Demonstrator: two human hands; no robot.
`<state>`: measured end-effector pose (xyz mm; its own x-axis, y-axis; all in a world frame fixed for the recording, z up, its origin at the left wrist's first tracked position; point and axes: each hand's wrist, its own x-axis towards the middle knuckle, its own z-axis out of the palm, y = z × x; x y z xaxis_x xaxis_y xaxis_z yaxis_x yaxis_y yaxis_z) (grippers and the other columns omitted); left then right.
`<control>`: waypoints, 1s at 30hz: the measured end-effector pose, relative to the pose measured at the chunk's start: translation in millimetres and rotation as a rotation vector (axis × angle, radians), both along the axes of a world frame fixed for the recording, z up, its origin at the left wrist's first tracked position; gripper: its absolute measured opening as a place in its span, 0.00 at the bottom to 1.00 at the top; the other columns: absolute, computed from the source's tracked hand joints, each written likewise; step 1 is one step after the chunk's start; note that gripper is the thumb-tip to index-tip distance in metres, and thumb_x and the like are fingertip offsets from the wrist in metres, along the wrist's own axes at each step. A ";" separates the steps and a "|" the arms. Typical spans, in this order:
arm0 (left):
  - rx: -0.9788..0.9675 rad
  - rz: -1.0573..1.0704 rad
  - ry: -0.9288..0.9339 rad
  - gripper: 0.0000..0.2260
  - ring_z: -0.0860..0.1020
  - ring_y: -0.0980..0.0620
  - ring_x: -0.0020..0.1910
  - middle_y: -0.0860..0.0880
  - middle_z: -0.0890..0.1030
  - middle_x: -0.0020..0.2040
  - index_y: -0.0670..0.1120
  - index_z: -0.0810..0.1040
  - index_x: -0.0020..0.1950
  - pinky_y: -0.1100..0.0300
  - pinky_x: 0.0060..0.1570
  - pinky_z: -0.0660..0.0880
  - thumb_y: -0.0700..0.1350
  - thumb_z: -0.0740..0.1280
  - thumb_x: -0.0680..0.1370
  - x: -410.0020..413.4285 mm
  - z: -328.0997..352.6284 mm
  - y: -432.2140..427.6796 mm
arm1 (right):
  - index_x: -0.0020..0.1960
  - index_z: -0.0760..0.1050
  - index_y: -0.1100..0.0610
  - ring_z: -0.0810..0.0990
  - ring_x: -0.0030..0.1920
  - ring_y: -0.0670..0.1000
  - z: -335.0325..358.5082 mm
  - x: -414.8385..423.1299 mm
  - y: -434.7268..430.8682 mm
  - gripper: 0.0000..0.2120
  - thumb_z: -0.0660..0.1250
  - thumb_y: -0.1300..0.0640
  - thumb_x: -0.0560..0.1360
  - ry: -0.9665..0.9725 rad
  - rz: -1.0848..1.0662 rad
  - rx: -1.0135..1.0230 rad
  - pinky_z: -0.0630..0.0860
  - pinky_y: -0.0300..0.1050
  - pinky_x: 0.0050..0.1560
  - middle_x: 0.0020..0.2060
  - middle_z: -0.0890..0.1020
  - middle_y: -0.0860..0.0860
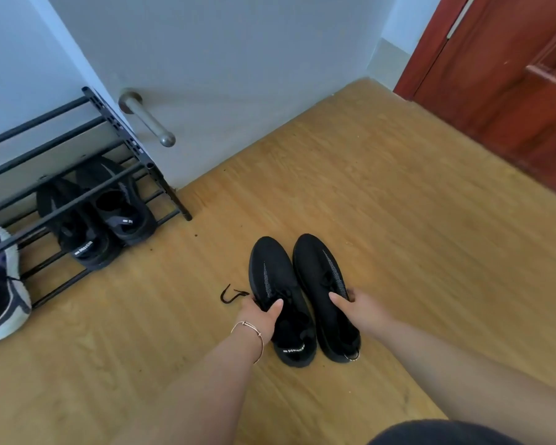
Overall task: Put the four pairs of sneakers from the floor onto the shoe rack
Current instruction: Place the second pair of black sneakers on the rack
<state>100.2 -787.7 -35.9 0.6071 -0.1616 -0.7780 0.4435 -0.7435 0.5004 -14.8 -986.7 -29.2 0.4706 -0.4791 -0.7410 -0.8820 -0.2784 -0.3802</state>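
Two black sneakers lie side by side on the wooden floor, toes pointing away from me. My left hand (260, 313) grips the left black sneaker (275, 277) at its side, thumb over the laces. My right hand (357, 305) grips the right black sneaker (321, 271) the same way. A loose black lace (230, 293) trails on the floor beside the left one. The black metal shoe rack (77, 175) stands at the left against the wall. Another black pair (100, 216) sits on its bottom shelf, with a white and purple sneaker (0, 284) at the far left.
A grey metal doorstop (148, 118) sticks out of the white wall just right of the rack. A red-brown wooden door (501, 75) fills the upper right. Wooden floor (398, 203) stretches between the rack and the door.
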 end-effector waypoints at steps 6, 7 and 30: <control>-0.053 0.178 0.017 0.26 0.81 0.44 0.51 0.47 0.81 0.54 0.44 0.71 0.64 0.50 0.54 0.78 0.56 0.73 0.73 -4.3 -15.0 -2.8 | 0.61 0.74 0.54 0.80 0.50 0.52 -10.2 -1.8 -7.5 0.24 0.67 0.37 0.76 -0.047 -0.114 0.102 0.77 0.47 0.51 0.50 0.81 0.48; -0.050 0.177 0.019 0.26 0.81 0.45 0.51 0.48 0.80 0.52 0.44 0.72 0.64 0.50 0.54 0.78 0.57 0.73 0.72 -4.4 -17.3 -1.7 | 0.58 0.73 0.54 0.79 0.47 0.50 -10.6 -2.2 -9.1 0.22 0.68 0.37 0.76 -0.051 -0.119 0.109 0.75 0.45 0.46 0.48 0.80 0.47; -0.304 0.542 -0.004 0.13 0.85 0.49 0.43 0.48 0.85 0.47 0.46 0.80 0.55 0.60 0.36 0.82 0.49 0.75 0.73 38.7 16.4 92.3 | 0.51 0.74 0.54 0.83 0.49 0.55 43.7 83.1 39.0 0.17 0.72 0.41 0.75 -0.170 0.122 0.159 0.80 0.57 0.56 0.50 0.82 0.52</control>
